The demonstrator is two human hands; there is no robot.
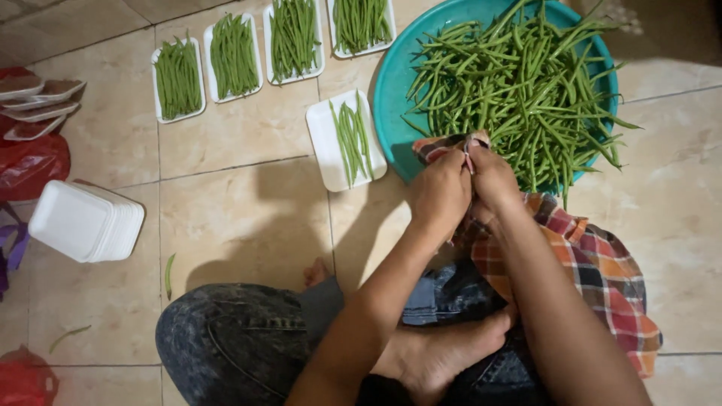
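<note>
Cloth: the orange, red and dark plaid fabric cloth (594, 278) runs from the fingertips back over the right forearm to the lap; it looks soft, limp and light, likely to sag wherever unsupported, so its bunched corner is the sure place to grip.
Basin: the round turquoise plastic basin (391, 83) sits just beyond the fingertips, heaped with long green beans (519, 83); the beans look thin, light and fairly stiff, likely to snap if bent hard, best taken by the middle in a small bunch.
Tray stack: the stack of white foam trays (86, 222) lies well to the left of the fingers; feather-light and easily dented, by the look of it.
Nearest tray: the white rectangular foam tray (344, 141) with a few beans lies just left of the left fingers.
Left hand: the left hand (440, 194) has its fingers curled narrow, pinching the cloth's corner at the basin's near rim.
Right hand: the right hand (492, 177) touches the left, its fingers closed on the same corner.
</note>
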